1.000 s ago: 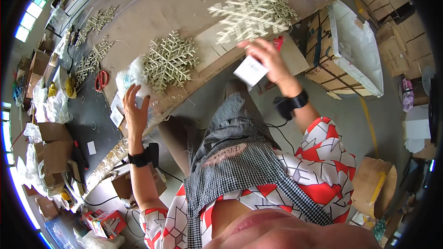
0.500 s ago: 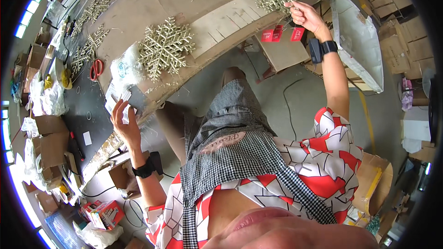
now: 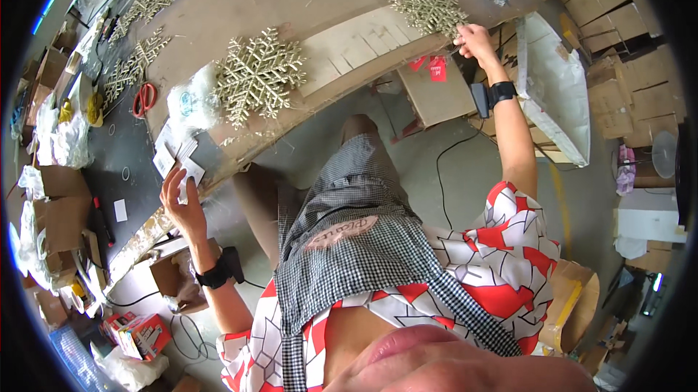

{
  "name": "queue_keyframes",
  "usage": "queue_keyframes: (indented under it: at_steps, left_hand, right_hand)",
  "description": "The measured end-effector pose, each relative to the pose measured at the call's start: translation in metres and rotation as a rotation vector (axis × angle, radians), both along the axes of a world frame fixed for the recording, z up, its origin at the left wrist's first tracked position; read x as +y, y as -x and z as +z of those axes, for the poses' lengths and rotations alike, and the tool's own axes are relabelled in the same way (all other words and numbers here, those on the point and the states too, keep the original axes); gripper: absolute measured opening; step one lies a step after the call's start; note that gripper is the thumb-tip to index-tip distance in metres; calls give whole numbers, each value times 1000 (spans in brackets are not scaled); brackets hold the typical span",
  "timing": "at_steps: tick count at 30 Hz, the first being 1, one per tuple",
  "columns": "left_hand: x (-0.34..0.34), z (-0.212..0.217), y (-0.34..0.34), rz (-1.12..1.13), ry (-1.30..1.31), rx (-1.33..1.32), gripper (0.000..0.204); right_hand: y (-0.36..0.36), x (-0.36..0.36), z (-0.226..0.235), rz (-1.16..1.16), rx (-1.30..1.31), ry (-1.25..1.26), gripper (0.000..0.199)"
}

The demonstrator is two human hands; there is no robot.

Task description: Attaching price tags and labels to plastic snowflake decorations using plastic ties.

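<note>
My right hand [image 3: 474, 43] pinches the tip of a gold glitter snowflake ornament [image 3: 427, 9] at the table's far right edge. The ornament's body rests on or just over the tabletop. Beside the near left edge of the table, my left hand [image 3: 183, 210] has its fingers apart. Its fingertips are close to a loose pile of small white cards [image 3: 174, 156]; whether they touch is hard to see. Another gold snowflake [image 3: 260, 76] lies flat between my hands, next to a clear plastic bag [image 3: 193, 105] with white contents.
More snowflakes [image 3: 142, 57] and red-handled scissors [image 3: 145, 100] lie at the left. Red tags [image 3: 437, 68] are on a cardboard box [image 3: 436, 94] below the table edge. A white foam-like bin [image 3: 556, 94] stands at right. Part of another person's hand shows at the top right.
The snowflake in my right hand has turned flatter and lower toward the tabletop. My left hand stays by the white cards, its fingers shifted slightly. The whole view has shifted a little.
</note>
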State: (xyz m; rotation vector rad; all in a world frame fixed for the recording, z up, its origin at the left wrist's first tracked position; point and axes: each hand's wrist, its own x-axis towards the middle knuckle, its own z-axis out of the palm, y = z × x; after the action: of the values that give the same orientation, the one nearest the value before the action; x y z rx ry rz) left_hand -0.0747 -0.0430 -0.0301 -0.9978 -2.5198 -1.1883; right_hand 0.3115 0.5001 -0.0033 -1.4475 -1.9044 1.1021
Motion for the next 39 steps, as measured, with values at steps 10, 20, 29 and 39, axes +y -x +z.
queue_keyframes:
  at_steps: [10, 20, 29, 39]
  left_hand:
    - [11, -5, 29, 31, 214, 187, 57]
    - [14, 13, 35, 82, 288, 195, 31]
    - [11, 25, -6, -150, 222, 121, 55]
    - [11, 9, -1, -89, 163, 151, 43]
  right_hand:
    - [54, -78, 60, 508, -419, -318, 19]
    - [211, -112, 70, 1041, -317, -282, 22]
    - [304, -185, 113, 1529, -328, -603, 21]
    - [372, -264, 74, 1626, -706, -804, 19]
